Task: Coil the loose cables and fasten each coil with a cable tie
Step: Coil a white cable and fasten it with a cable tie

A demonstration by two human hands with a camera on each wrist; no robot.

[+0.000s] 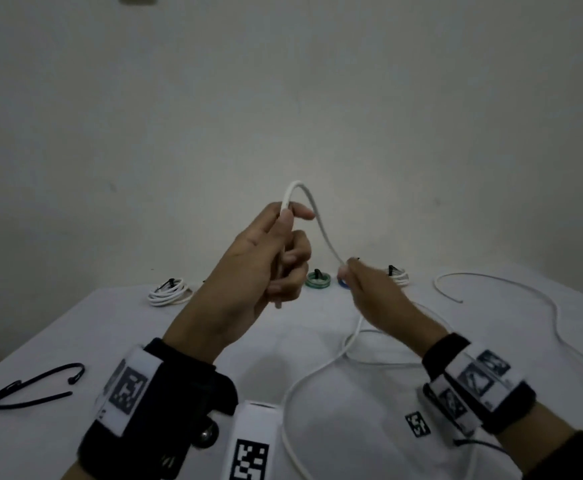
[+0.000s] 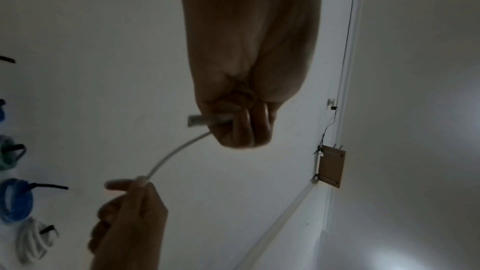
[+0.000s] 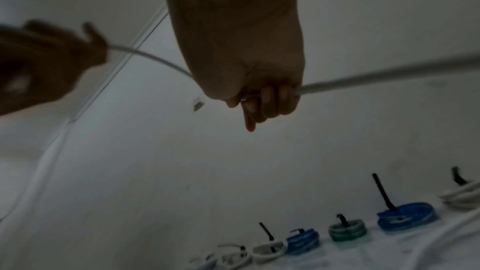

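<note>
white cable (image 1: 318, 220) arcs from left hand (image 1: 259, 258) to right hand (image 1: 373, 292).

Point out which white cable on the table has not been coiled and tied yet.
The long white cable held up by the left hand and right hand. It trails loose across the table, while the white coils by the wall are bundled with black ties.
</note>
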